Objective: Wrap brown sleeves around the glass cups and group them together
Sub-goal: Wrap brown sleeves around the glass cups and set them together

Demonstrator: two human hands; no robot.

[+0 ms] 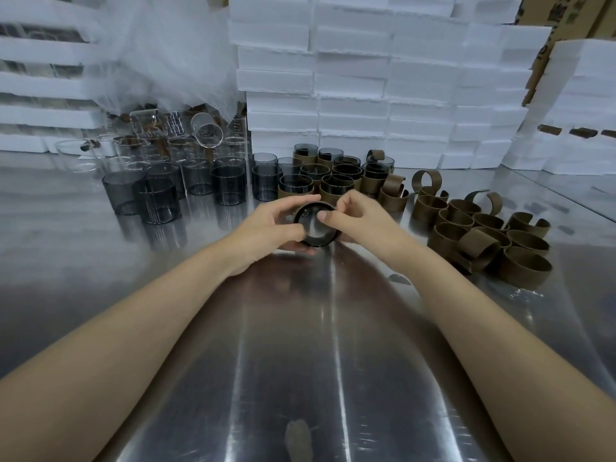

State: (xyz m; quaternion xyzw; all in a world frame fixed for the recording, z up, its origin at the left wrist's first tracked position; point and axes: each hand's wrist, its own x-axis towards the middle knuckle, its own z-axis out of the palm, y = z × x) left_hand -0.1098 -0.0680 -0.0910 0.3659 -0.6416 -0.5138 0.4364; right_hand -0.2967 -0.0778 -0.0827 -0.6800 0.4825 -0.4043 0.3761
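Smoky dark glass cup (pixel 316 233), its mouth tipped toward the camera, is held just above the shiny steel worktop (pixel 300 345). The left hand (pixel 273 225) curls its fingers (pixel 300 199) round the side, while the right hand (pixel 358 216) pinches the brown band-shaped sleeve (pixel 318 205) at the rim. To finish well, I judge the sleeve should be drawn snug and level, with the left grip steady but light on the glass. Just beyond the fingers stands the cluster of sleeved cups (pixel 333 181), reachable along its near edge. Bare smoky cups (pixel 230 186) stand beyond and left, and loose brown sleeves (pixel 483 238) lie to the right. White foam boxes (pixel 366 95) wall off the far side, and open worktop lies nearer than the fingers.
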